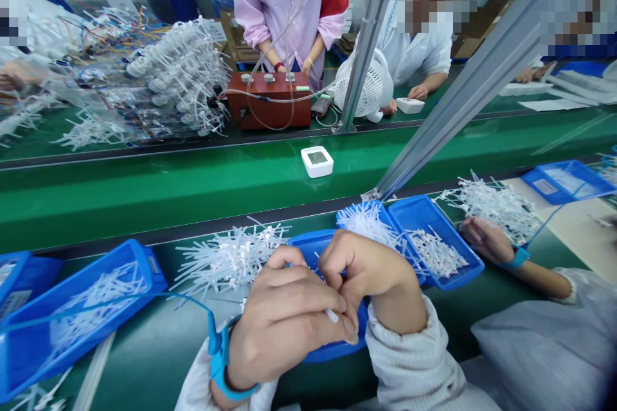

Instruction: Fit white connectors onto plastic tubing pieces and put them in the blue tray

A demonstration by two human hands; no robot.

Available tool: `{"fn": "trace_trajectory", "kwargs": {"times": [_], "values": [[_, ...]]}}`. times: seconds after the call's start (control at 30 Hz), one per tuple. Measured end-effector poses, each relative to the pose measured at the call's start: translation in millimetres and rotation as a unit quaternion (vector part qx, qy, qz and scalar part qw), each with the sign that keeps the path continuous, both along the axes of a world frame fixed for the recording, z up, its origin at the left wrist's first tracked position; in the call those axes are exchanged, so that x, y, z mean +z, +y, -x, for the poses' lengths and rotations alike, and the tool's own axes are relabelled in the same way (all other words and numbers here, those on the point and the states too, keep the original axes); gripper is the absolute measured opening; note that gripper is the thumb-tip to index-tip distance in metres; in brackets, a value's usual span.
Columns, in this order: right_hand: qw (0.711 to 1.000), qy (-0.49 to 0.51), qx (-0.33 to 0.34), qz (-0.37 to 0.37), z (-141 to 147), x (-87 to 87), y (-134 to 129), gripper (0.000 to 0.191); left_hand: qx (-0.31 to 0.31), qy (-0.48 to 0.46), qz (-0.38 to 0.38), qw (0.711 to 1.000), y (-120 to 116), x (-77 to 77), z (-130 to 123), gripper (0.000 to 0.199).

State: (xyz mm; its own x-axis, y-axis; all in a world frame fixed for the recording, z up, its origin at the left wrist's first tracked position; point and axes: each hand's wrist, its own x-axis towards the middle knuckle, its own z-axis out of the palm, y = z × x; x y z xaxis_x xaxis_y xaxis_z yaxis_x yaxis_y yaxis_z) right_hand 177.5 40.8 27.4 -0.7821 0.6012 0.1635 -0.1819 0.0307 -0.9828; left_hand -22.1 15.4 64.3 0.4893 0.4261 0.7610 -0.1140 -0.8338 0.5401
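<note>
My left hand [294,314], with a blue wrist strap [220,359], is closed, its fingertips pressed against those of my right hand [369,270]. A short white tube end [331,316] sticks out between the fingers of my left hand. My right hand is curled closed; what its fingertips pinch is hidden. Both hands are above a blue tray [337,352], which they largely cover. A pile of white tubes with small fittings [236,257] lies just beyond my left hand. Behind my right hand is a blue bin of clear tubes [369,221], beside a bin of small white parts [436,253].
A long blue bin [87,314] stands at the left. Beyond the bench edge, a white square device [317,162] sits on the green belt [168,189]. A slanted metal post [463,96] rises at right. A neighbour's hand [489,241] touches another tube pile. People work opposite.
</note>
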Motion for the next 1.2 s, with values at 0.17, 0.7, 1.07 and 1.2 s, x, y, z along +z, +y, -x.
{"fn": "trace_trajectory", "kwargs": {"times": [0.17,0.7,1.07,1.2], "values": [[1.0,0.005,-0.01,0.01,-3,3.3,-1,0.051,0.016,0.016,-0.023,0.999,-1,-1.6,0,0.022],[0.995,-0.045,-0.05,0.077,-14,6.5,1,0.059,0.18,0.108,-0.054,0.976,-18,-19.9,12,0.026],[0.988,-0.088,-0.069,0.102,-15,11.9,2,0.064,0.222,0.12,-0.074,0.965,-13,-19.3,8,0.026],[0.984,-0.122,-0.092,0.092,-13,12.9,3,0.065,0.286,0.144,-0.12,0.94,-5,-17.3,9,0.022]]}}
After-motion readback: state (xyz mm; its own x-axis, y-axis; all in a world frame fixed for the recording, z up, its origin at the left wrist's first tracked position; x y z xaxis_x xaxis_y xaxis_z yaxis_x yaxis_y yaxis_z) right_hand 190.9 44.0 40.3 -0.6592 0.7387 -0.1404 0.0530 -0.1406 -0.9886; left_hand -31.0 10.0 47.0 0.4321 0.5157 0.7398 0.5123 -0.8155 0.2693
